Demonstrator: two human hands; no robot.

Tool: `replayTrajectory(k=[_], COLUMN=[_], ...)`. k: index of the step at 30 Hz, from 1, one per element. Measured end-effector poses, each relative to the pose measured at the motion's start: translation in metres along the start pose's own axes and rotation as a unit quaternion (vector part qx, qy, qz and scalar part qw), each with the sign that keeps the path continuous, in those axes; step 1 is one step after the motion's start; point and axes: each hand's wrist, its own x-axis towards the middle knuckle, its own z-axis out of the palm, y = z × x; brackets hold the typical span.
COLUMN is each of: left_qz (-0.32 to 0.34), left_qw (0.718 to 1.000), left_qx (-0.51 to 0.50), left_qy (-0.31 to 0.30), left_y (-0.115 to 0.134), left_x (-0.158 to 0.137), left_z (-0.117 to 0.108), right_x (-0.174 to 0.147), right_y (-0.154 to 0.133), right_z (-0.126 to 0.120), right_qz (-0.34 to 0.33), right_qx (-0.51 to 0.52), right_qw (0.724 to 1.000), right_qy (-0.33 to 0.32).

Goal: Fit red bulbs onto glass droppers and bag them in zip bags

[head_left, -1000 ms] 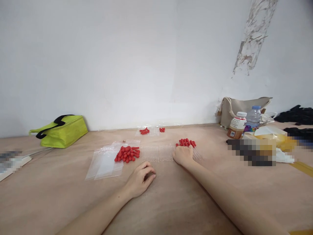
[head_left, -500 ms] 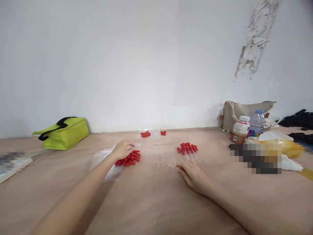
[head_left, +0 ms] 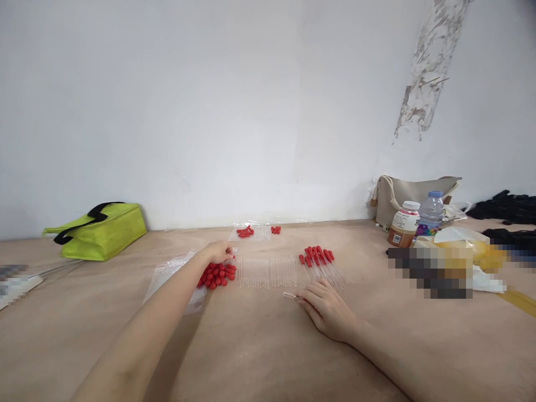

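My left hand is closed above a pile of red rubber dropper bulbs, with a small red tip of one bulb showing at its fingertips. Between thumb and fingers, my right hand pinches a clear glass dropper tube, whose free end points left. A row of clear glass tubes lies side by side between the hands. Just beyond my right hand lie several droppers with red bulbs on their glass tubes.
Under the pile is a clear plastic bag. More red bulbs lie on a plastic bag by the wall. A lime-green bag stands left. At right are a brown drink bottle, a clear bottle and a beige bag.
My right hand has drawn a glass tube away from the row, toward me. My left hand has lifted slightly from the pile, a bulb now at its fingertips. The view has shifted a little.
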Motion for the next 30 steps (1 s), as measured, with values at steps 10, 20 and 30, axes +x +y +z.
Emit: replayTrajectory(k=[10,20,30], left_qz=[0.187,0.207,0.218], left_qw=[0.973,0.958,0.955], left_qx=[-0.113,-0.191,-0.2], left_qy=[0.078,0.052,0.03], left_y=[0.027,0.046,0.047], left_x=[-0.102,-0.117,-0.119], left_z=[0.059,0.094,0.096], right_x=[0.009,0.022,0.015], right_y=[-0.006,-0.02,-0.021], right_z=[-0.003,0.011,0.012], right_qz=[0.033,0.058,0.034], right_qx=[0.034,0.092,0.086], right_qw=[0.999,0.994,0.996], right_qy=[-0.011,0.021,0.003])
